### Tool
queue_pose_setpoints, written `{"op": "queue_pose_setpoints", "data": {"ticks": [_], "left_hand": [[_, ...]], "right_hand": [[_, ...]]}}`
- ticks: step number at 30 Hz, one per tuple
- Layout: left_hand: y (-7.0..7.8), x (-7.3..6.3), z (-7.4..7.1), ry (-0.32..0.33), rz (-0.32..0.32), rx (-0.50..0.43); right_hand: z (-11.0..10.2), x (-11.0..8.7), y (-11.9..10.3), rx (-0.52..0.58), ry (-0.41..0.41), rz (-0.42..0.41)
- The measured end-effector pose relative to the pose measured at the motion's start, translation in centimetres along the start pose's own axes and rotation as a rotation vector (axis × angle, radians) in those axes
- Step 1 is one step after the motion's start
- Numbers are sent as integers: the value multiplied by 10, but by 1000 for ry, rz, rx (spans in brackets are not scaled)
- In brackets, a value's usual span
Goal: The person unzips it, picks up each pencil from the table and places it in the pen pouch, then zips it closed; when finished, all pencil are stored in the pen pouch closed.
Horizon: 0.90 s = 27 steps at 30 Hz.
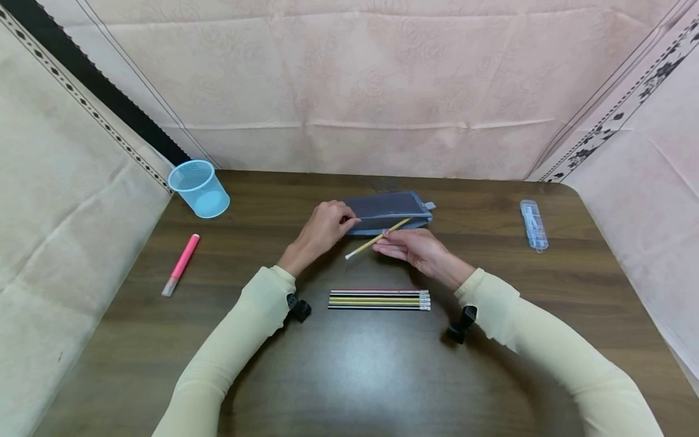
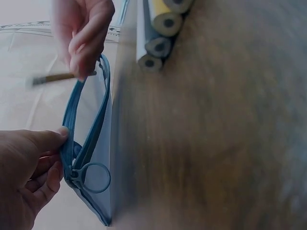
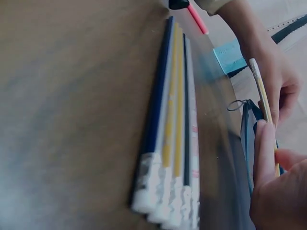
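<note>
A blue zippered pencil case (image 1: 382, 205) lies near the table's back edge. My left hand (image 1: 321, 229) pinches its rim by the left end, close to the zipper's ring pull (image 2: 109, 178). The zipper is undone and the mouth gapes, as the left wrist view shows. In front of the case, my right hand (image 1: 423, 250) pinches a yellow pencil (image 1: 360, 249) between thumb and fingers. Its white eraser end points front-left, while the other end reaches over the case's mouth. A row of several pencils (image 1: 377, 300) lies nearer me, erasers to the right.
At the back left a light blue mesh cup (image 1: 210, 197) stands, with a pink marker (image 1: 182, 264) in front of it. A small clear blue case (image 1: 534, 226) lies on the right. Pale cloth (image 1: 349, 79) hangs behind the wooden table (image 1: 360, 376).
</note>
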<state>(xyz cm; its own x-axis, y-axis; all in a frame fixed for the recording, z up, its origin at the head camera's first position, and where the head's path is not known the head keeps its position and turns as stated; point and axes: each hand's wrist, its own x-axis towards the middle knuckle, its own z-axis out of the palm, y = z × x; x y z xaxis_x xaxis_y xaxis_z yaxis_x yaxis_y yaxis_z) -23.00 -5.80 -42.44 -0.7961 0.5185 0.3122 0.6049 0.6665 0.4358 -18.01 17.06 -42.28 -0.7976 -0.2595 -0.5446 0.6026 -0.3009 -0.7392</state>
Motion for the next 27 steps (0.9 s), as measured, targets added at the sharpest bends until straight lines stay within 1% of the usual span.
{"op": "queue_pose_setpoints", "data": {"ticks": [6, 13, 15, 19, 23, 25, 27], "left_hand": [[3, 0, 0, -24, 3, 7], [3, 1, -4, -48, -14, 31], [3, 2, -6, -48, -14, 31], [4, 2, -7, -50, -16, 21], [4, 1, -5, -58, -8, 22], [4, 1, -5, -58, 0, 27], [3, 1, -5, -51, 4, 24]], "right_hand": [[2, 14, -8, 100, 94, 8], [10, 28, -16, 189, 179, 19], [13, 31, -18, 204, 199, 13], [17, 36, -18, 215, 233, 25], [18, 37, -16, 227, 266, 27], [17, 35, -15, 228, 267, 14], [17, 33, -14, 223, 251, 0]]}}
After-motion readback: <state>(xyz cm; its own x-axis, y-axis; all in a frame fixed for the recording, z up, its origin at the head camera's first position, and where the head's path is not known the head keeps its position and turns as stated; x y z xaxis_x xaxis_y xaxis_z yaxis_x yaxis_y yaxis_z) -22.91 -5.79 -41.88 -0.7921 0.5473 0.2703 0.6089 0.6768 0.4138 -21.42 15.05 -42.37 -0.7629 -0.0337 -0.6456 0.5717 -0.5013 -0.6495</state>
